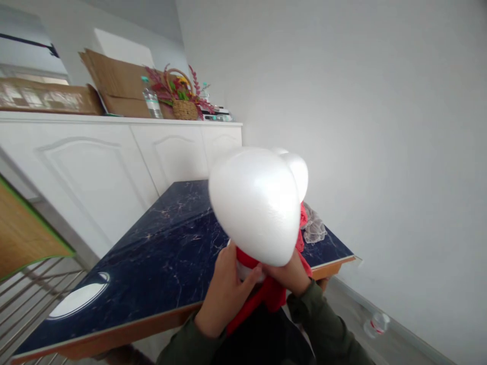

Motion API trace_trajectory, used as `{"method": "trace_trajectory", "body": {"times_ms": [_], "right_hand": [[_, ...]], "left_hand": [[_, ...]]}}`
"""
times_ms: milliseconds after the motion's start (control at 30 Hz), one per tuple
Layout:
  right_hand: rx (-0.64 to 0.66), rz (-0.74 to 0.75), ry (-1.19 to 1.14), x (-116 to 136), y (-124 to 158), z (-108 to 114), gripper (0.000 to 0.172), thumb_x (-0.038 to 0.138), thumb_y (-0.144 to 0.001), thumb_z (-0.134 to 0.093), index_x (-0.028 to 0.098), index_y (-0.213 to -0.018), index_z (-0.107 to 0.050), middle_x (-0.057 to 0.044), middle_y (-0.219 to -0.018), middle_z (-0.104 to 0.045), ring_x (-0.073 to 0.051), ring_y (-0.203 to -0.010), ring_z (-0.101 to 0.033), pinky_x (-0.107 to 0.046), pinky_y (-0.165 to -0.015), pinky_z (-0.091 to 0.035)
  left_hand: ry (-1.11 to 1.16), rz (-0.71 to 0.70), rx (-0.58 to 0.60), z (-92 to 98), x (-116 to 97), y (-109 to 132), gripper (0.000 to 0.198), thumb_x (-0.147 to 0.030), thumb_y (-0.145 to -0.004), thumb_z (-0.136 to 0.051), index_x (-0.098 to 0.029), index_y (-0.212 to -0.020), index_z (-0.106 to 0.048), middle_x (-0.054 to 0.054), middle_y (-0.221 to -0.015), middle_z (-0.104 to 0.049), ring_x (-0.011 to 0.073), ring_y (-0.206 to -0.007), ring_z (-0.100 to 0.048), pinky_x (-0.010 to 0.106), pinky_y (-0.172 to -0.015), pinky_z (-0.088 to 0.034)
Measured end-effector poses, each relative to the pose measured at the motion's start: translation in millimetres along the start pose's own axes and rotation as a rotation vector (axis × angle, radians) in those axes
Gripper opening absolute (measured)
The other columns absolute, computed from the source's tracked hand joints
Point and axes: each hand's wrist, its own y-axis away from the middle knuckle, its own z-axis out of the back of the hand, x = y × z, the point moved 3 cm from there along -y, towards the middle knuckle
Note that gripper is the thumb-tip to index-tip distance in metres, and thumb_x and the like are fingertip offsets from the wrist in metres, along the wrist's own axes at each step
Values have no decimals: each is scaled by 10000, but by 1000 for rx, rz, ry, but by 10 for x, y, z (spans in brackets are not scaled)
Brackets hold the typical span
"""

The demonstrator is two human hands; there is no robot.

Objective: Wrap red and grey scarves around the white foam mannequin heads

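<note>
A large smooth white rounded form (256, 203) stands in front of me at the table's near edge, with a red band (247, 257) under it. My left hand (228, 289) grips its lower left side, thumb across the base. My right hand (289, 271) is closed at the lower right, its fingertips partly hidden behind the white form. Red cloth (274, 294) hangs below and between my hands. Just behind stands another white rounded form (299, 172), with more red cloth (303, 215) beneath it.
The dark blue marbled table (171, 253) spreads to the left. Grey mesh fabric (314, 227) lies at its right side. A white cabinet (171, 152) holds cardboard, a bottle and a flower basket (185, 109). A metal rack (34, 304) is at left; a plastic bottle (376, 325) lies on the floor.
</note>
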Motion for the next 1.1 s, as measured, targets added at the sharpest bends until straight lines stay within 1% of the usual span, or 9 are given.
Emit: {"method": "trace_trajectory", "body": {"times_ms": [167, 267, 400, 567, 667, 767, 867, 1000, 1100], "right_hand": [[-245, -183, 325, -585, 214, 924, 656, 471, -657, -682, 124, -1193, -531, -151, -1143, -596, -295, -1072, -546, -455, -914, -439], [-297, -252, 460, -848, 264, 1281, 654, 498, -652, -672, 115, -1167, -546, -160, -1142, -594, -292, -1052, -554, -435, -886, -455], [-292, -299, 489, -1179, 292, 1357, 646, 525, -678, -630, 106, -1161, -545, -168, -1144, -586, -292, -1076, -536, -429, -901, -442], [-252, -310, 492, -1438, 370, 1210, 610, 525, -715, -596, 102, -1152, -542, -167, -1147, -571, -295, -1133, -486, -455, -983, -364], [-305, -297, 501, -1441, 423, 1223, 656, 535, -704, -601, 93, -1180, -510, -178, -1176, -533, -304, -1149, -454, -476, -989, -345], [-331, -302, 439, -1407, 506, 1294, 657, 510, -722, -589, 108, -1225, -458, -171, -1195, -509, -293, -1139, -457, -485, -966, -363], [-395, -337, 357, -1364, 666, 1403, 598, 459, -765, -557, 142, -1255, -425, -146, -1191, -515, -258, -1088, -500, -452, -902, -422], [-649, -403, 509, -1211, 978, 1540, 412, 388, -805, -524, 126, -1123, -530, -106, -957, -573, -185, -785, -562, -324, -651, -481], [-701, -256, 649, -946, 1088, 1389, 202, 306, -813, -516, 133, -891, -585, -52, -768, -555, -146, -637, -498, -296, -597, -437]], "left_hand": [[199, -195, 146, -845, -507, -489, 636, -362, -786, -574, -144, -1324, -315, 166, -1296, -448, 296, -1224, -383, 458, -987, -333], [367, -255, 215, -1274, -663, -706, 723, -347, -775, -597, -163, -1376, -239, 150, -1304, -457, 276, -1204, -419, 434, -994, -340], [465, -241, 275, -1643, -597, -874, 777, -322, -765, -605, -179, -1403, -186, 137, -1319, -456, 273, -1192, -447, 445, -997, -352], [319, -210, 283, -1852, -294, -825, 773, -300, -760, -592, -88, -1393, -203, 202, -1412, -318, 291, -1305, -304, 474, -1071, -257], [244, -212, 275, -1833, -184, -690, 740, -283, -774, -564, -73, -1388, -207, 204, -1418, -307, 271, -1310, -301, 463, -1074, -264], [171, -202, 242, -1679, -93, -528, 683, -266, -782, -537, -92, -1374, -244, 180, -1397, -351, 255, -1293, -332, 459, -1069, -282], [77, -171, 222, -1412, 54, -368, 635, -258, -788, -516, -97, -1356, -284, 167, -1376, -386, 247, -1283, -349, 451, -1067, -294], [-73, -87, 214, -958, 383, -193, 556, -297, -832, -466, -108, -1338, -332, 145, -1347, -435, 223, -1250, -401, 420, -1059, -321], [-210, -22, 241, -640, 689, -102, 502, -333, -854, -436, -112, -1303, -402, 135, -1315, -480, 221, -1228, -432, 417, -1053, -330]]}}
